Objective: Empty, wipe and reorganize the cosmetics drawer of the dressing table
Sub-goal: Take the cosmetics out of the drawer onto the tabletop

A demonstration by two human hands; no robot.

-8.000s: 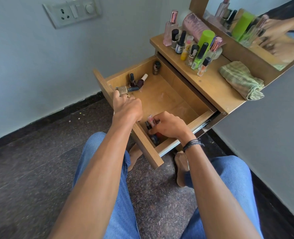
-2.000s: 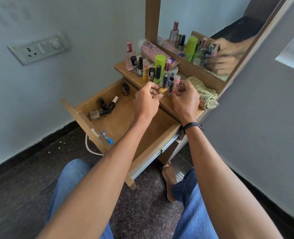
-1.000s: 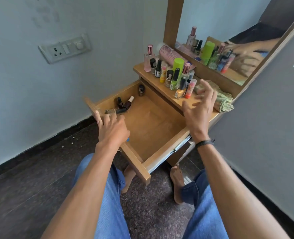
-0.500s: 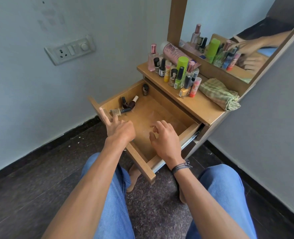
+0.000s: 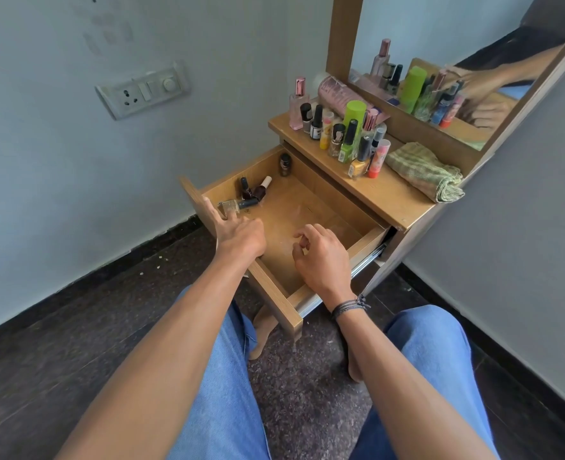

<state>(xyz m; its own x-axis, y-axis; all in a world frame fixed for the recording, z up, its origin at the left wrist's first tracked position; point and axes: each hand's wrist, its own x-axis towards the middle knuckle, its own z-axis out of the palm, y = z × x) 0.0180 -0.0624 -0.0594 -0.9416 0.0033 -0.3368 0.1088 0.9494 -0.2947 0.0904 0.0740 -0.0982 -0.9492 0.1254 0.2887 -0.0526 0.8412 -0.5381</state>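
In the drawer's (image 5: 307,210) far left corner the last nail polish bottles (image 5: 252,192) cluster. One flat bottle (image 5: 236,205) lies just past your left hand (image 5: 239,235), cap pointing inward, away from the front panel (image 5: 276,293). Left hand rests on that panel, fingers loose, empty. Right hand (image 5: 320,257) hovers over bare drawer floor, loosely curled, empty. Left is nearer, so reach with it. A lone bottle (image 5: 285,164) stands at the back wall.

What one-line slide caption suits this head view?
Left hand and right hand over the open drawer, four nail polish bottles inside.
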